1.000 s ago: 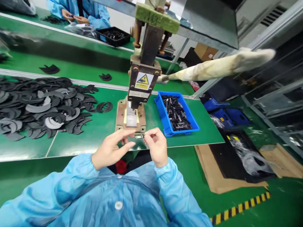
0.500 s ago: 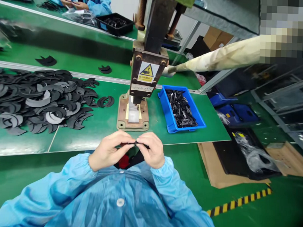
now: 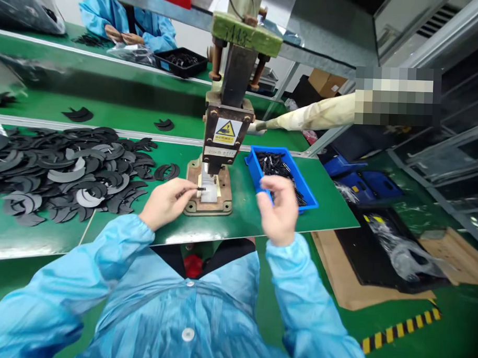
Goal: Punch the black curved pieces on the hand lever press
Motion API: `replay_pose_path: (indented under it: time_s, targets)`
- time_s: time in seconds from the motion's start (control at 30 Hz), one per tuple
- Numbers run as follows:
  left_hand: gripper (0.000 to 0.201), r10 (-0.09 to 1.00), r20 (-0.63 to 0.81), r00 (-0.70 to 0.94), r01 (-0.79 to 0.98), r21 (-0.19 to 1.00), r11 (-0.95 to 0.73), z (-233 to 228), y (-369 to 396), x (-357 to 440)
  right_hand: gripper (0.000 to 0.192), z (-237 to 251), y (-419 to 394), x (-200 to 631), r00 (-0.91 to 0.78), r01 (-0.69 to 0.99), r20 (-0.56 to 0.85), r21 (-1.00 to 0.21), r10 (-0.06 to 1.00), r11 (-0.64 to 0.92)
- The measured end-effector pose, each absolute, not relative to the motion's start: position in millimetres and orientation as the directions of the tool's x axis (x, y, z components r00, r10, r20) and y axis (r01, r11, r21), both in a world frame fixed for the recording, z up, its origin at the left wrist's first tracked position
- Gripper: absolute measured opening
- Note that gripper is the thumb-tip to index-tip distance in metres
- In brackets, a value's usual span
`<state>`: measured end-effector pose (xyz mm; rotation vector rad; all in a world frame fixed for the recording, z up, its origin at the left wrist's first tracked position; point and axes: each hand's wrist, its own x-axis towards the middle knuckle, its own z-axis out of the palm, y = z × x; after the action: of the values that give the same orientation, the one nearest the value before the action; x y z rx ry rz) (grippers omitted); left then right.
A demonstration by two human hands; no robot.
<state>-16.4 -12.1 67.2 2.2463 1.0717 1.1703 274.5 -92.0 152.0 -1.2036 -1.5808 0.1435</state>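
Small dark piece point(image 3: 201, 188) at the press base point(image 3: 208, 209), pinched between thumb and fingers of my left hand point(image 3: 167, 202), over the pale plate point(image 3: 209, 192); contact I can't tell. Half a second ago both hands are together at the table's front edge; now they're apart, right hand point(image 3: 279, 212) at three o'clock from the base, thumb and fingers spread, covering part of the blue bin point(image 3: 254, 171) in my view. Heap of curved black pieces point(image 3: 66, 175) at nine, press head point(image 3: 224, 134) at twelve. Moving room: green tabletop point(image 3: 225, 225) at six, down to its front edge, plus a strip between base and bin.
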Motion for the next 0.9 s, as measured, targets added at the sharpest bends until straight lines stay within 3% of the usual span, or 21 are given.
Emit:
replay_pose_path:
  time_s: [0.07, 0.13, 0.23, 0.3, 0.43, 0.57, 0.7, 0.9]
  targets:
    - [0.025, 0.781, 0.495, 0.381, 0.529, 0.576, -0.623, 61.4, 15.7, -14.1, 0.042, 202.0, -77.8, 284.6, 0.172, 0.565, 0.797, -0.562, 0.58, 0.605]
    - [0.029, 0.765, 0.468, 0.443, 0.57, 0.512, -0.643, 56.6, 33.8, -9.1, 0.056, 250.5, -68.9, 282.6, 0.15, 0.486, 0.863, -0.489, 0.482, 0.724]
    - [0.034, 0.737, 0.44, 0.513, 0.605, 0.425, -0.674, 53.7, 43.0, -0.2, 0.068, 296.7, -63.7, 266.4, 0.057, 0.343, 0.883, -0.456, 0.467, 0.821]
    - [0.035, 0.721, 0.427, 0.545, 0.618, 0.377, -0.69, 54.3, 42.8, 4.0, 0.059, 304.1, -62.4, 257.1, 0.02, 0.265, 0.869, -0.481, 0.494, 0.836]
    - [0.034, 0.688, 0.397, 0.608, 0.62, 0.304, -0.723, 57.3, 42.5, 6.4, 0.028, 283.5, -63.2, 255.3, -0.026, 0.218, 0.864, -0.485, 0.502, 0.847]
    - [0.036, 0.679, 0.393, 0.62, 0.625, 0.275, -0.73, 57.9, 43.8, 6.4, 0.03, 248.0, -71.4, 261.7, -0.149, 0.288, 0.888, -0.381, 0.434, 0.879]
    - [0.038, 0.69, 0.4, 0.603, 0.621, 0.307, -0.721, 58.2, 39.0, 10.0, 0.027, 201.6, -83.7, 261.0, -0.125, 0.364, 0.926, -0.291, 0.356, 0.885]
    - [0.037, 0.758, 0.324, 0.567, 0.685, 0.326, -0.652, 69.4, 46.5, -6.6, 0.022, 152.2, -96.6, 257.3, -0.028, 0.469, 0.92, -0.333, 0.391, 0.818]
